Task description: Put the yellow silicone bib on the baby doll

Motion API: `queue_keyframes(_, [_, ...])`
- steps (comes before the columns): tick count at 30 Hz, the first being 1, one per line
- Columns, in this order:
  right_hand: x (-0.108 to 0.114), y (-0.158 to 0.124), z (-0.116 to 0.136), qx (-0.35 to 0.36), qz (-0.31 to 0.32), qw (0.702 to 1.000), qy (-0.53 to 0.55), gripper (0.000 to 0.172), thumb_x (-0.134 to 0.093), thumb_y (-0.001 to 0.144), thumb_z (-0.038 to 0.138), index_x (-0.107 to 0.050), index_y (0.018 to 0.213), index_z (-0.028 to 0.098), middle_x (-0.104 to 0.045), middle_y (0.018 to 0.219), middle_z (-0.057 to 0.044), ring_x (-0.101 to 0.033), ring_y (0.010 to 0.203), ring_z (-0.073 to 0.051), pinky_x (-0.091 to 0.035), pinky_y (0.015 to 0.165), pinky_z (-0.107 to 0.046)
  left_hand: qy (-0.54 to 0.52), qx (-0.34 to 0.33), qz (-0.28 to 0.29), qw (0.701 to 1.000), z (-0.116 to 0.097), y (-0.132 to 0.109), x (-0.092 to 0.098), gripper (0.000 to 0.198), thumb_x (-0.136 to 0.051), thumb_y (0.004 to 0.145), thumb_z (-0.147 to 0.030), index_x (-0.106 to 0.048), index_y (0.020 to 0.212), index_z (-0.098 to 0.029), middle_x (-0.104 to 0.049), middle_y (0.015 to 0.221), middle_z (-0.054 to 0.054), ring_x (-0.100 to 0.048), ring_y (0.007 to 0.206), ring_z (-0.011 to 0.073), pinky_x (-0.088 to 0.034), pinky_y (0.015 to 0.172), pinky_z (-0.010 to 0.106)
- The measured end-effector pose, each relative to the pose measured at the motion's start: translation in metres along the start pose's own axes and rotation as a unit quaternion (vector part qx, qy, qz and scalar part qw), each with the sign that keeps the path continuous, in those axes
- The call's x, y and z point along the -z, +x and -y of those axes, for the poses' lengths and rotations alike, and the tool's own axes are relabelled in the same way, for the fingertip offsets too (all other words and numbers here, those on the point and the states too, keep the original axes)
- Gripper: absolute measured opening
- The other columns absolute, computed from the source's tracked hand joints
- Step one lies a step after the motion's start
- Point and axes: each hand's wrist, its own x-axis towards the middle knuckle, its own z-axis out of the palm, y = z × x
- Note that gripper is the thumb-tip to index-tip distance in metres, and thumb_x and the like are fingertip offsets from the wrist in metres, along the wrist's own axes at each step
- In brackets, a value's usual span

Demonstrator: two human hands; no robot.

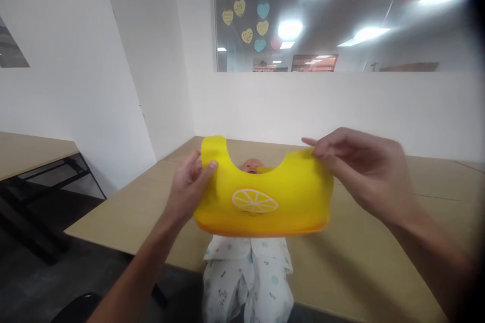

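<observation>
A yellow baby bib (291,197) with a printed lemon slice is stretched between my two hands, its neck cut-out facing up. My left hand (191,179) pinches the bib's left side, just under the upturned neck strap. At the upper right corner, my right hand (359,169) grips the other strap end between thumb and fingers, slightly blurred. Behind and below the bib lies a baby doll (249,165) on its back. Its head shows through the neck cut-out, while the bib hides its chest. White patterned clothes (248,277) cover its lower body.
The doll lies on a light wooden table (364,262), its legs toward me at the front edge. Another table (36,154) stands at the left, with dark metal legs. A white wall (303,106) with a window (341,20) rises behind; heart-shaped notes stick to the glass.
</observation>
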Motion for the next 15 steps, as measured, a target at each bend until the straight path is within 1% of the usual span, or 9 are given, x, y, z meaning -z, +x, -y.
queue_keyframes(2, [0.001,0.002,0.014,0.077,-0.023,0.996,-0.033,0.01,-0.077,0.101,0.022,-0.08,0.095,0.03,-0.077,0.086,0.005,-0.073,0.077,-0.012,-0.06,0.126,-0.04,0.008,-0.047,-0.022,0.999,-0.012,-0.002,0.001,0.061,-0.089,0.092,-0.055,-0.067,0.135,-0.019,-0.081,0.098,0.006,-0.083,0.09,0.027,-0.062,0.065,0.025])
queue_keyframes(3, [0.001,0.004,0.016,0.104,-0.033,0.993,-0.046,0.011,-0.078,0.101,0.02,-0.08,0.097,0.03,-0.077,0.089,0.006,-0.072,0.076,-0.011,-0.057,0.131,-0.043,0.012,-0.068,-0.03,0.997,-0.015,-0.001,0.001,0.059,-0.09,0.092,-0.054,-0.067,0.133,-0.019,-0.081,0.098,0.006,-0.083,0.09,0.0261,-0.062,0.066,0.025])
queue_keyframes(4, [0.001,0.007,0.015,0.119,-0.039,0.991,-0.056,0.01,-0.078,0.101,0.021,-0.08,0.098,0.03,-0.077,0.092,0.005,-0.071,0.075,-0.012,-0.057,0.131,-0.043,0.017,-0.082,-0.033,0.996,-0.015,0.001,0.001,0.056,-0.09,0.092,-0.053,-0.068,0.132,-0.02,-0.081,0.097,0.005,-0.082,0.088,0.0247,-0.062,0.066,0.024])
queue_keyframes(6, [-0.001,0.013,0.002,0.11,-0.034,0.991,-0.068,0.004,-0.079,0.1,0.025,-0.079,0.1,0.03,-0.079,0.095,0.002,-0.075,0.081,-0.015,-0.064,0.118,-0.042,0.024,-0.085,-0.027,0.996,-0.005,0.011,0.002,0.053,-0.089,0.092,-0.052,-0.068,0.129,-0.02,-0.08,0.095,0.005,-0.08,0.081,0.0218,-0.062,0.066,0.025])
queue_keyframes(7, [-0.002,0.016,-0.009,0.088,-0.022,0.993,-0.073,0.001,-0.079,0.1,0.029,-0.078,0.1,0.029,-0.08,0.096,0.0,-0.077,0.085,-0.018,-0.067,0.109,-0.041,0.025,-0.074,-0.021,0.997,0.004,0.017,0.002,0.051,-0.087,0.093,-0.052,-0.068,0.129,-0.02,-0.08,0.095,0.005,-0.079,0.078,0.0208,-0.062,0.066,0.025])
queue_keyframes(9, [-0.007,0.017,-0.037,0.028,0.012,0.996,-0.089,0.011,-0.077,0.1,0.037,-0.077,0.102,0.026,-0.083,0.102,-0.004,-0.08,0.093,-0.022,-0.069,0.098,-0.04,0.025,-0.048,-0.009,0.999,0.03,0.033,0.003,0.048,-0.083,0.096,-0.051,-0.068,0.129,-0.02,-0.081,0.099,0.006,-0.078,0.077,0.0202,-0.064,0.069,0.028])
queue_keyframes(11, [-0.017,0.012,-0.071,-0.027,0.048,0.993,-0.104,0.017,-0.074,0.1,0.04,-0.076,0.105,0.024,-0.085,0.111,-0.008,-0.082,0.102,-0.026,-0.067,0.101,-0.044,0.039,-0.03,-0.014,0.999,0.064,0.049,0.005,0.04,-0.079,0.098,-0.051,-0.069,0.121,-0.019,-0.082,0.107,0.008,-0.08,0.087,0.0218,-0.064,0.078,0.029])
queue_keyframes(13, [-0.029,-0.001,-0.108,-0.075,0.075,0.987,-0.12,0.02,-0.068,0.098,0.039,-0.076,0.109,0.024,-0.086,0.121,-0.01,-0.082,0.111,-0.029,-0.064,0.108,-0.05,0.102,-0.015,-0.007,0.995,0.102,0.062,0.008,0.032,-0.077,0.096,-0.048,-0.071,0.109,-0.019,-0.082,0.111,0.01,-0.08,0.099,0.025,-0.062,0.084,0.03])
queue_keyframes(15, [-0.044,-0.02,-0.143,-0.141,0.087,0.978,-0.13,0.02,-0.062,0.094,0.036,-0.073,0.106,0.025,-0.086,0.121,-0.011,-0.082,0.118,-0.032,-0.059,0.113,-0.055,0.155,0.018,-0.014,0.988,0.138,0.071,0.012,0.03,-0.074,0.089,-0.047,-0.073,0.102,-0.02,-0.083,0.11,0.011,-0.079,0.102,0.0285,-0.061,0.085,0.034])
